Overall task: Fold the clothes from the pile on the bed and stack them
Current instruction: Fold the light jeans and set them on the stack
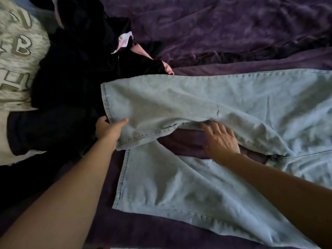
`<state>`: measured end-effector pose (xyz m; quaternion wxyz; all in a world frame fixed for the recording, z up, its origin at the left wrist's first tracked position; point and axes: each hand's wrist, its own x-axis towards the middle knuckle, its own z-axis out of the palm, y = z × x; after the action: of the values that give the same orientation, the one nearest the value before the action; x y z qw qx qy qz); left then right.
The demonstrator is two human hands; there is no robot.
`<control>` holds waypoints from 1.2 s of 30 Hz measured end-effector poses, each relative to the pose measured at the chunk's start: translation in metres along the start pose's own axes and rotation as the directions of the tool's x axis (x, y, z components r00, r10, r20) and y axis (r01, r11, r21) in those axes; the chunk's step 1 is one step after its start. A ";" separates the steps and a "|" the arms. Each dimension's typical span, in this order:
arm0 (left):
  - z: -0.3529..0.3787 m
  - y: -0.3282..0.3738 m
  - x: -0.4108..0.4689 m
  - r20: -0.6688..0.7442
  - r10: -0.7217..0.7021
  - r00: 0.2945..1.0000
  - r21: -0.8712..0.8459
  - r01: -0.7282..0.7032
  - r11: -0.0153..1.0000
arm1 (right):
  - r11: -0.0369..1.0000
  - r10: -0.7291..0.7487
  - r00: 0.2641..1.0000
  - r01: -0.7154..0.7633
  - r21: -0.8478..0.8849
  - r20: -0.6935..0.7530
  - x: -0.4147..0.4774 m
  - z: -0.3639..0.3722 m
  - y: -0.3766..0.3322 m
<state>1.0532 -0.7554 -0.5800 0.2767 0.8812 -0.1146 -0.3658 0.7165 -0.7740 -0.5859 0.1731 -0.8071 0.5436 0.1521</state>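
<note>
The jeans [280, 108] lie spread on the bed [233, 29], with the pile [71, 72] at ten o'clock. The left hand [107, 130] pinches the far leg [170, 99] at its hem, and the right hand [222, 142] rests flat at its inseam. Lay that leg squarely over the near one.

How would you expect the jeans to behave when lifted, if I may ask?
The jeans look floppy: the leg pinched by the left hand sags and creases. Thick seamed denim probably feels weighty, and unlikely to slip.
</note>
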 end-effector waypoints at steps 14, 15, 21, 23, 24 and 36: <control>-0.065 0.011 -0.016 -0.045 0.573 0.819 0.392 -0.513 0.764 | 0.983 0.118 0.993 -0.115 0.140 -0.020 -0.055 -0.007 -0.032; -0.065 0.001 -0.023 -0.057 0.573 0.817 0.400 -0.508 0.763 | 0.981 0.116 0.993 -0.110 0.157 -0.028 -0.069 -0.001 -0.036; -0.041 -0.084 -0.063 0.219 0.194 0.956 0.535 -0.284 0.795 | 0.937 0.268 0.957 -0.285 0.200 0.108 -0.080 0.024 -0.036; -0.031 -0.096 -0.070 0.294 0.178 0.939 0.483 -0.306 0.820 | 0.927 0.290 0.941 -0.321 0.192 0.172 -0.066 0.024 -0.033; -0.029 -0.096 -0.075 0.332 0.201 0.922 0.388 -0.327 0.862 | 0.933 0.275 0.948 -0.303 0.196 0.158 -0.064 0.023 -0.035; -0.121 -0.117 -0.094 -0.008 0.328 0.945 0.458 -0.288 0.841 | 0.891 0.165 0.967 -0.062 0.450 -0.194 -0.066 -0.018 -0.078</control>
<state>1.0726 -0.5730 -0.5220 0.1248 0.9060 -0.3242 -0.2418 0.7666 -0.7003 -0.5328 0.2786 -0.7256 0.6265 -0.0580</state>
